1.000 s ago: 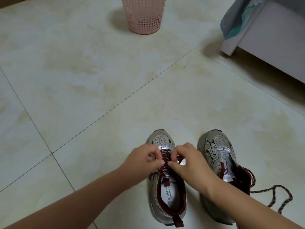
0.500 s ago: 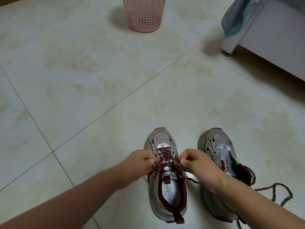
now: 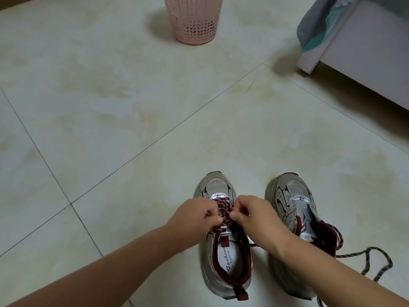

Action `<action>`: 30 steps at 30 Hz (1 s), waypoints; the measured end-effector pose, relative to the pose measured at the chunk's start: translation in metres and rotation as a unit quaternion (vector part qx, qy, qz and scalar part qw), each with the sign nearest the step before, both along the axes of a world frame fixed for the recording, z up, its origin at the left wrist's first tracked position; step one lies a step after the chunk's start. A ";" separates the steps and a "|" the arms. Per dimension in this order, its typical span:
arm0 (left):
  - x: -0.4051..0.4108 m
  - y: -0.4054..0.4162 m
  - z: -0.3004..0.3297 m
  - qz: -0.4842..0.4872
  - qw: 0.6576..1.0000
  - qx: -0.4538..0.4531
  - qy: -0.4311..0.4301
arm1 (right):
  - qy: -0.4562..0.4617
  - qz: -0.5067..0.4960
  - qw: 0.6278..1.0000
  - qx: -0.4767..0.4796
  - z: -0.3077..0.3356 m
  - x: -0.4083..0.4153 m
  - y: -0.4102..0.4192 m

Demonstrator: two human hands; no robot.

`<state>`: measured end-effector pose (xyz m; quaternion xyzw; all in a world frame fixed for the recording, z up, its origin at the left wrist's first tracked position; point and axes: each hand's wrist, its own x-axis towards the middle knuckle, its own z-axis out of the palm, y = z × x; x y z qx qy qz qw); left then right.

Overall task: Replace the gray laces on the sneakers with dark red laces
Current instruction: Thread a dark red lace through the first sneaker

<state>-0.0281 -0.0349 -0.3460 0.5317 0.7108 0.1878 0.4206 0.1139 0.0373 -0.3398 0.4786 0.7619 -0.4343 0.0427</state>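
A person's two hands meet over the laced sneaker [image 3: 223, 251], the nearer-left of a pair standing side by side, toes pointing away, on a pale tiled floor [image 3: 110, 120]. The left hand [image 3: 194, 214] and the right hand [image 3: 256, 214] are both curled tight, each pinching a run of the dark red lace [image 3: 222, 210] on its own side of that shoe's tongue, knuckles nearly touching above the eyelets; the grip looks set for drawing the crossings snug, one hand countering the other so the shoe stays put. Slack lace crosses just behind the hands, toward the shoe's open collar, which judging by this suggests the upper eyelets or the knot remain to be done. Right of the laced sneaker stands the second sneaker [image 3: 294, 220], its tongue loose; a dark, speckled lace [image 3: 365, 260] trails from its collar onto the floor further right, and whether it is threaded through the lower eyelets cannot be told. Far beyond the laced sneaker's toe sits a pink perforated basket [image 3: 193, 21]; beyond and to the right, the corner of a white cabinet [image 3: 365, 52] with cloth draped on it
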 end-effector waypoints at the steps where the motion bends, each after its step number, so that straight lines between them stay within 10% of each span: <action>1: -0.003 -0.001 -0.003 0.034 0.998 -0.022 -0.044 | -0.003 -0.023 1.000 -0.016 -0.003 0.002 0.000; 10: -0.012 -0.016 -0.004 0.261 0.836 -0.157 -0.456 | 0.143 -0.296 0.915 -0.234 -0.006 0.015 -0.005; 17: 0.001 -0.027 -0.001 0.170 0.948 -0.143 -0.226 | -0.065 -0.050 0.992 -0.095 0.024 0.026 -0.028; 22: 0.008 -0.032 0.002 0.038 0.993 -0.097 -0.049 | -0.249 0.087 0.964 0.040 0.026 0.026 -0.035; 30: 0.001 -0.017 0.037 -0.002 0.995 0.075 -0.066 | -0.024 0.021 0.999 0.023 0.062 0.032 -0.017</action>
